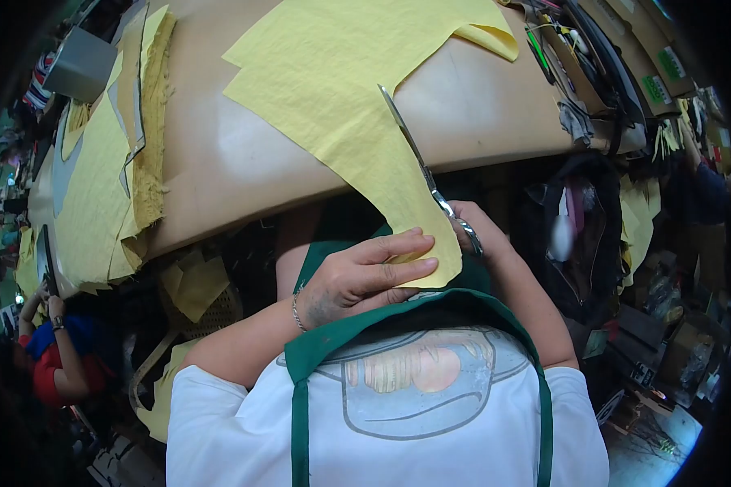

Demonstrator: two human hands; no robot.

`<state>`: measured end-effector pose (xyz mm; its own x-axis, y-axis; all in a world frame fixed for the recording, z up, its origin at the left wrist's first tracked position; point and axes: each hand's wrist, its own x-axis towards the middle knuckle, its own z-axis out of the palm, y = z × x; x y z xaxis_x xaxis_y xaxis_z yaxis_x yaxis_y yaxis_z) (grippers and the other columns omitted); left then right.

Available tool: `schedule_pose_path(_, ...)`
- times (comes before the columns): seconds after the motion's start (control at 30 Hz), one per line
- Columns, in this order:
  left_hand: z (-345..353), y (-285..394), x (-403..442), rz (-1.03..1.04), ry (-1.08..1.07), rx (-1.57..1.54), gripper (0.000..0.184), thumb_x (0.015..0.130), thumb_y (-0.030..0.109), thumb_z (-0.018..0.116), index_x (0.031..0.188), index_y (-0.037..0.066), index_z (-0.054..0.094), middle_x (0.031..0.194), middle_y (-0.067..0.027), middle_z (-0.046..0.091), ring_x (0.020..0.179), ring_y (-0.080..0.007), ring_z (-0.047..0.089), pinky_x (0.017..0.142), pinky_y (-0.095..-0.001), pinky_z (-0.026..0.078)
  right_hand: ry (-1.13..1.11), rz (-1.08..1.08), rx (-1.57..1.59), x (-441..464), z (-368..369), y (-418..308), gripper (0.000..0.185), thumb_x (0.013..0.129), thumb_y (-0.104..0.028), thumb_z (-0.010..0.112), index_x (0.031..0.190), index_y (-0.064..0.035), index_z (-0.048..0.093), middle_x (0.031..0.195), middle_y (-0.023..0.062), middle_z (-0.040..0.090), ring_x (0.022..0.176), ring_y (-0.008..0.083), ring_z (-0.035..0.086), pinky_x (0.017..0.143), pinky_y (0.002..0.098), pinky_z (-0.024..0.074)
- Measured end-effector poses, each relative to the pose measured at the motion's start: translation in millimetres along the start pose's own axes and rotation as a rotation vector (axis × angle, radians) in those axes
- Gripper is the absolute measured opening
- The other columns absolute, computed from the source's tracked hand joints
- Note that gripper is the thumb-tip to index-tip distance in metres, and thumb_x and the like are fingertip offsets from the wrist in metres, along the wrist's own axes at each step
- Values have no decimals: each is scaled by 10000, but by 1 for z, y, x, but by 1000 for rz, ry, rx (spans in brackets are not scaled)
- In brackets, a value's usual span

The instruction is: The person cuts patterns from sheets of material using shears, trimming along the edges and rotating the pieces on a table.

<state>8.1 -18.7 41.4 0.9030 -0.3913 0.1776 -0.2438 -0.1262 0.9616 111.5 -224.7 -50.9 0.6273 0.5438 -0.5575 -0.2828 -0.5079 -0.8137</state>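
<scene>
A large piece of yellow fabric lies over the table, and its narrow near end hangs past the front edge toward my lap. My left hand grips that end, its fingers on top and the thumb hidden. My right hand is closed around the handles of metal scissors. The long blades point away from me along the fabric's right edge, with the tip by the inner corner of the outline. Most of my right fingers are hidden behind the handles.
The brown-topped table has a rounded front edge. More yellow fabric with grey pattern pieces lies at left. A box of tools stands at the back right. An open black bag hangs below. Another person in red is at far left.
</scene>
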Motion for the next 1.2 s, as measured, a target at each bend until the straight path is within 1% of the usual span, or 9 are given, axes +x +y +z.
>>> schedule_pose_path(0.23,-2,1,6,75,-49,-66,377,758,51,602,1129,101,554,1213,-144,469,1120,-268,467,936,-320,379,84,-13,-22,-15,0,17,641,626,-689,559,637,-52,491,520,-1,462,467,81,462,429,243,386)
schedule_pose_path(0.43,-3,2,7,89,-58,-121,379,753,44,601,1126,92,558,1205,-145,478,1102,-263,483,928,-315,379,55,0,58,-24,-2,19,623,622,-670,580,626,-55,482,514,-6,452,462,74,450,419,243,373)
schedule_pose_path(0.53,-4,2,6,96,-50,-175,377,748,32,600,1120,82,562,1206,-154,476,1098,-267,486,924,-315,379,50,31,51,-32,-3,12,611,621,-657,593,623,-57,475,506,-11,442,453,71,442,412,243,367)
schedule_pose_path(0.7,-6,6,11,95,-70,-262,373,746,18,597,1114,60,562,1208,-168,472,1093,-273,489,912,-315,380,77,2,103,-41,-1,13,587,620,-638,612,614,-71,459,496,-21,426,440,60,429,405,223,350)
schedule_pose_path(0.9,-10,10,18,150,-113,-253,365,743,11,600,1106,29,561,1208,-179,468,1079,-270,499,890,-309,392,99,11,144,-55,-1,9,537,636,-586,641,611,-86,447,488,-36,412,427,46,409,389,206,322)
schedule_pose_path(1.0,-12,13,20,141,-99,-264,338,753,10,594,1090,16,568,1185,-192,484,1054,-266,515,870,-308,404,119,23,166,-57,1,16,525,640,-572,649,607,-88,447,485,-39,409,418,43,399,379,201,310)
schedule_pose_path(1.1,-16,12,23,174,-48,-317,319,766,13,584,1084,4,567,1156,-202,503,1018,-268,534,845,-307,417,140,27,210,-59,4,22,522,639,-566,653,601,-87,447,482,-41,405,407,43,391,372,200,300)
schedule_pose_path(1.13,-16,11,24,199,-16,-330,291,777,14,570,1066,-13,570,1121,-222,517,990,-279,542,825,-312,421,148,28,225,-60,5,23,522,639,-565,655,599,-87,447,480,-41,404,404,43,388,370,200,298)
schedule_pose_path(1.2,-17,12,24,226,58,-390,267,784,15,561,1048,-23,575,1105,-232,519,978,-282,541,817,-317,420,179,30,219,-63,8,20,518,638,-555,661,594,-86,447,478,-42,404,399,43,383,368,200,294)
